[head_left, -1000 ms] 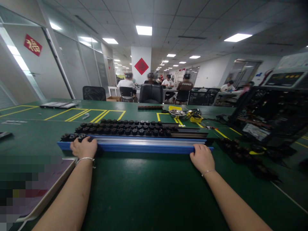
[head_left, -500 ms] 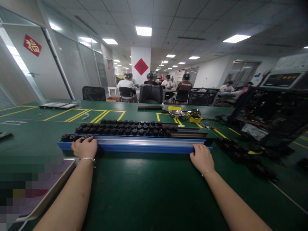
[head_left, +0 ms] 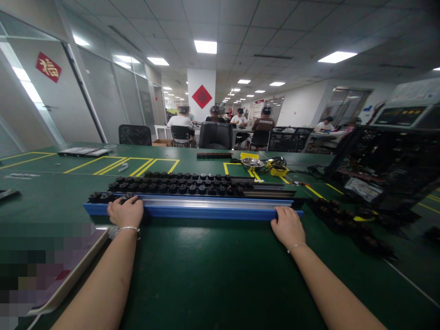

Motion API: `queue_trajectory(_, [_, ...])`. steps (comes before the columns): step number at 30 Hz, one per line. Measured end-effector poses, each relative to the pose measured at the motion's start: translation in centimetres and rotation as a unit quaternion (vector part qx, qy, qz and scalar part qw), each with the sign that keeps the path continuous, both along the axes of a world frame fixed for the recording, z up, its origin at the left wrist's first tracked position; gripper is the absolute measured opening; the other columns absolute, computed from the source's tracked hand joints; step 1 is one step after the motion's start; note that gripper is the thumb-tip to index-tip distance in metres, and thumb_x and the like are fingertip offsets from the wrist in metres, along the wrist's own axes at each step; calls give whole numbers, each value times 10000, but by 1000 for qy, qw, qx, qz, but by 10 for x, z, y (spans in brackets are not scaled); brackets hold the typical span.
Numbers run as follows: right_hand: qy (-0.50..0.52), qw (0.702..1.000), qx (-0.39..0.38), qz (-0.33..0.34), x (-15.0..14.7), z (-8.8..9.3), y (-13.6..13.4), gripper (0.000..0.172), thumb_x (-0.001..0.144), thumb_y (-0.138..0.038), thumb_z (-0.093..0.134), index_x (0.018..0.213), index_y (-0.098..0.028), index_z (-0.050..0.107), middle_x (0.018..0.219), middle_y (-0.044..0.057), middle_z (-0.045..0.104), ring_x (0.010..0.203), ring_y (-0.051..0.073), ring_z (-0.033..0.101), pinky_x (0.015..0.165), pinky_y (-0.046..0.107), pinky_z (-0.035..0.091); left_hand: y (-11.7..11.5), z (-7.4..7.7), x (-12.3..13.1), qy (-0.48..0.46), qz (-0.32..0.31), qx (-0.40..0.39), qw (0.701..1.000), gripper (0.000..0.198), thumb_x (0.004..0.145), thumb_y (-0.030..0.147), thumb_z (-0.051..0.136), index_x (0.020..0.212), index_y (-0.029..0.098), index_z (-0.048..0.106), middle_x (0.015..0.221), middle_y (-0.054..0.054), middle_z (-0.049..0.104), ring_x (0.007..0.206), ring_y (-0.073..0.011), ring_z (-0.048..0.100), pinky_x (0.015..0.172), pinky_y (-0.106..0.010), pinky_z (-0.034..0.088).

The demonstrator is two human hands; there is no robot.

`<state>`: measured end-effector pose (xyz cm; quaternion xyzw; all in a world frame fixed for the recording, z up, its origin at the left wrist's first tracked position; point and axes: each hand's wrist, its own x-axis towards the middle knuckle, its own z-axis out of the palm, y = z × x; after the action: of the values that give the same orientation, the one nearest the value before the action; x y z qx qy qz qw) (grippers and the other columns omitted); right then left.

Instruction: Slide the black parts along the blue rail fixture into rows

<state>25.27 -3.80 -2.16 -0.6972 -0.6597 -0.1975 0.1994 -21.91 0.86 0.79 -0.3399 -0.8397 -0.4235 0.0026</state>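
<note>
A long blue rail (head_left: 206,213) with a shiny silver channel lies crosswise on the green table before me. Several black round-topped modules (head_left: 101,197) sit at the rail's left end. My left hand (head_left: 126,212) is closed over one of these, its fingers on the module's top and the rail's near edge; the fingers partly hide the module. At the far right end, my right hand (head_left: 288,225) grips the rail with fingers curled over its near wall. Right behind lie dark rails (head_left: 266,192) carrying rows of similar black modules (head_left: 172,187).
A pile of black parts (head_left: 347,224) lies at the right, near an open dark equipment case (head_left: 374,156). Behind are a metal bowl (head_left: 252,163) and a yellow tray (head_left: 278,171). A pale-edged tablet (head_left: 77,266) lies at lower left. Several people sit at far tables.
My left hand has slid slightly right along the rail, together with the module under its fingers. My right hand stays at the right end.
</note>
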Motion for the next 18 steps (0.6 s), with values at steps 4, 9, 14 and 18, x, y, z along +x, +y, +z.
queue_trajectory(4, [-11,1000,0,-1,0,0,0,347,769,-179,430,1082,-125,572,1107,127,585,1110,250,461,982,395,345,0,-1,3,6,0,8,1000,387,752,364,483,1043,216,691,1334,-89,467,1307,-324,302,1054,-479,301])
queue_trajectory(9, [-15,1000,3,1,1,-1,1,345,766,-174,435,1076,-119,577,1100,132,588,1106,251,459,978,395,351,0,-3,6,14,-7,20,1000,395,757,362,482,1046,194,693,1322,-109,468,1288,-336,324,1052,-480,306])
queue_trajectory(14, [-8,1000,11,4,2,-3,2,348,747,-169,444,1063,-126,583,1089,136,592,1103,253,460,968,403,358,2,-8,7,19,1,30,999,371,754,358,494,1021,205,701,1289,-107,484,1269,-321,354,1049,-454,312])
queue_trajectory(18, [-5,1000,14,5,1,-3,2,352,741,-171,445,1066,-145,578,1081,121,596,1102,251,463,965,403,357,6,-14,5,28,-2,36,999,356,754,371,498,1000,218,706,1288,-102,473,1271,-317,348,1048,-442,309])
